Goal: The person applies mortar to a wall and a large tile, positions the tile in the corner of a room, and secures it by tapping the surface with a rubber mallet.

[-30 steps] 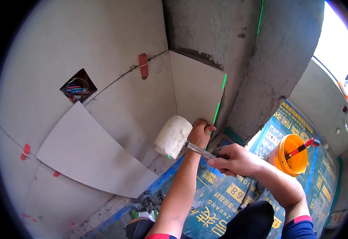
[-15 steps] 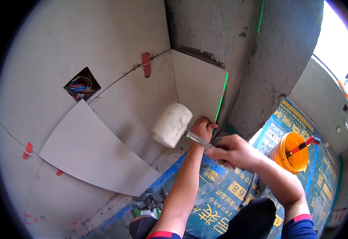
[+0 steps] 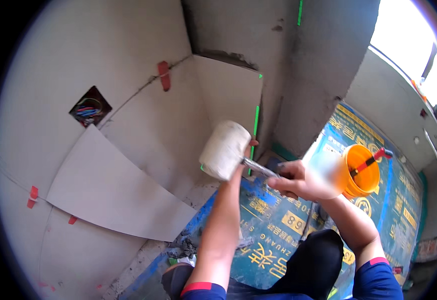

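Observation:
My right hand [image 3: 298,182] is wrapped round the handle of a white-headed rubber mallet [image 3: 225,150]. The mallet head hangs in front of a narrow pale wall tile [image 3: 231,90] set in the corner; whether it touches the tile I cannot tell. Behind the head, my left hand [image 3: 253,144] reaches toward the tile's lower right edge. Only a bit of its fingers shows, so its grip is hidden. A green laser line runs along that edge of the tile.
A loose, pale cut tile [image 3: 113,185] leans against the tiled wall at left, below an open socket box [image 3: 90,106] with wires. Red wedges [image 3: 164,76] sit in the joints. An orange bucket [image 3: 363,172] holding a red-and-black handled tool stands right, on printed green floor sheeting [image 3: 273,240].
The view has shifted, so the walls and bucket sit further left. The mallet head has moved across my left hand, now mostly covering it. My right hand keeps its grip.

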`<state>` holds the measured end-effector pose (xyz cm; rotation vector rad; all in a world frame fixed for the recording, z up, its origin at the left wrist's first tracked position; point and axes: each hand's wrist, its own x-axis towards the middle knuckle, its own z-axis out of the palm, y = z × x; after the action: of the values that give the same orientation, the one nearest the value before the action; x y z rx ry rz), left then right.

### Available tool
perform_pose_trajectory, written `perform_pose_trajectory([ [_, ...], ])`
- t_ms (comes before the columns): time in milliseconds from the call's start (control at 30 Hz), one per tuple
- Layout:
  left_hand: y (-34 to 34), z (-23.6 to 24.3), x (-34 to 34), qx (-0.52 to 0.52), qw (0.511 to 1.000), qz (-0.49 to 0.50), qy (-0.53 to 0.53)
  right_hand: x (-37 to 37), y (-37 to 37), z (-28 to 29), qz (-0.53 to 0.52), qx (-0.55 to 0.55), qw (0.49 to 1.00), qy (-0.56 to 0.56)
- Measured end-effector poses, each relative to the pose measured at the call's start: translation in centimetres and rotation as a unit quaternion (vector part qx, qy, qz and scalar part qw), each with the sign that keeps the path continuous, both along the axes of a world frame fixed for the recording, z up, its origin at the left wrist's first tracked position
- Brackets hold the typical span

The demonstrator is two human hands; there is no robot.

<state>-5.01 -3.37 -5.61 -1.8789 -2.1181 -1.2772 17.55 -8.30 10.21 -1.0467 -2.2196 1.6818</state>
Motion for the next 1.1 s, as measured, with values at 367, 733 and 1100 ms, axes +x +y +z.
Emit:
perform_pose_trajectory([
  [367, 0.6, 1.8, -4.9, -0.082, 0.988, -0.057, -0.119, 12.2, -10.2, -24.3, -0.200, -0.160, 0.948, -0.190],
  [733, -0.7, 13.8, 4.8, -0.394, 0.828, -0.398, 0.024, 22.7, -11.8, -19.9, -0.208, 0.071, 0.949, -0.225],
  [1100, -5.8, 23.2, 14.0, -0.257, 0.704, -0.652, 0.116, 41.0, -37.6, 10.4, -0.542, 0.057, 0.508, -0.668],
])
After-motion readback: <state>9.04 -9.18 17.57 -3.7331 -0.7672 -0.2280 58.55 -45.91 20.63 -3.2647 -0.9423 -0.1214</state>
